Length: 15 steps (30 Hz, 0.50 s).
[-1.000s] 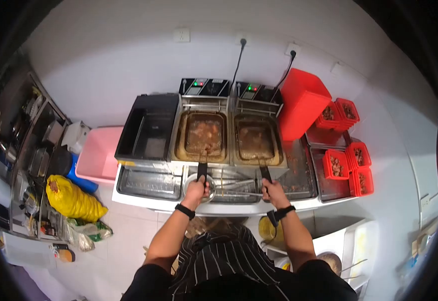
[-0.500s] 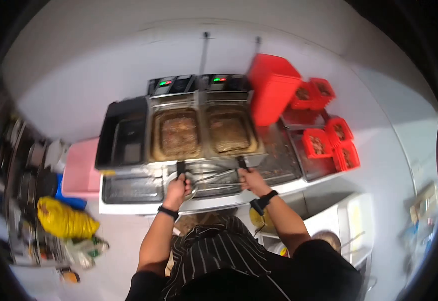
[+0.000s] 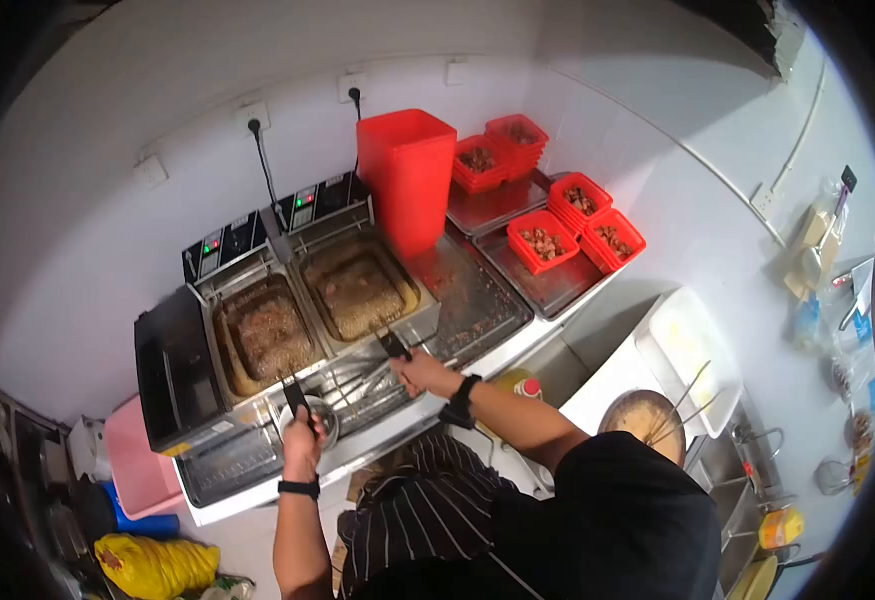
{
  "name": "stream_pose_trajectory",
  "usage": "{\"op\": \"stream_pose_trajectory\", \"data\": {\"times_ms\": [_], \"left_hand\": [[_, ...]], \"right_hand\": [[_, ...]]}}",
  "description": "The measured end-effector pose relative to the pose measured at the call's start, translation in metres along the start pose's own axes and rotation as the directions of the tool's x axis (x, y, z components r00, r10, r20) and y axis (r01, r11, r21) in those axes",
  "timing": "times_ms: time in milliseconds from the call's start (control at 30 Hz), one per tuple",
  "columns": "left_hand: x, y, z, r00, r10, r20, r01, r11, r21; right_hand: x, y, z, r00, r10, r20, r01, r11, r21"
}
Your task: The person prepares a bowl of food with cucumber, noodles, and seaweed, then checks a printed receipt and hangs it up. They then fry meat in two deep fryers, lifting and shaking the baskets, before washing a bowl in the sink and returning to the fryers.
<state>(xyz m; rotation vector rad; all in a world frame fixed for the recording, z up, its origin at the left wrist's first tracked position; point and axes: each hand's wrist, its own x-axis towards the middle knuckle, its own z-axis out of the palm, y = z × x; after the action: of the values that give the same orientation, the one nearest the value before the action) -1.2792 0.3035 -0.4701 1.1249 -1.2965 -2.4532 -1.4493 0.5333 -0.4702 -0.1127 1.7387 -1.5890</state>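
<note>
My left hand is wrapped round the black handle of the fryer basket in the left vat, where food pieces bubble in oil. Closed on the end of the second basket handle is my right hand. That handle leads to the right vat, full of foaming brownish oil with some food showing. Most of both baskets is hidden under the oil. Beside my left hand, partly behind it, sits a round metal bowl. Long metal tongs lie between the two hands.
Right of the fryer stands a tall red bin on a crumb-strewn tray. Several red baskets of food pieces stand farther right. A brown-filled bowl with sticks is near my right elbow. A yellow bag lies lower left.
My view has turned right, so the fryer appears tilted and farther left, and more of the right wall shows. Both hands remain at the basket handles.
</note>
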Motion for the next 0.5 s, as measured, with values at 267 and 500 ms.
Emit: {"op": "stream_pose_trajectory", "data": {"times_ms": [267, 500], "left_hand": [[-0.002, 0.001, -0.006, 1.0, -0.009, 0.009, 0.008, 0.999, 0.044], [-0.015, 0.004, -0.003, 0.999, -0.004, -0.035, 0.008, 0.993, 0.114]], "right_hand": [[-0.001, -0.001, -0.008, 1.0, -0.02, 0.002, 0.02, 1.0, -0.006], [-0.008, 0.0, -0.003, 0.999, 0.036, 0.001, -0.036, 0.998, 0.054]]}}
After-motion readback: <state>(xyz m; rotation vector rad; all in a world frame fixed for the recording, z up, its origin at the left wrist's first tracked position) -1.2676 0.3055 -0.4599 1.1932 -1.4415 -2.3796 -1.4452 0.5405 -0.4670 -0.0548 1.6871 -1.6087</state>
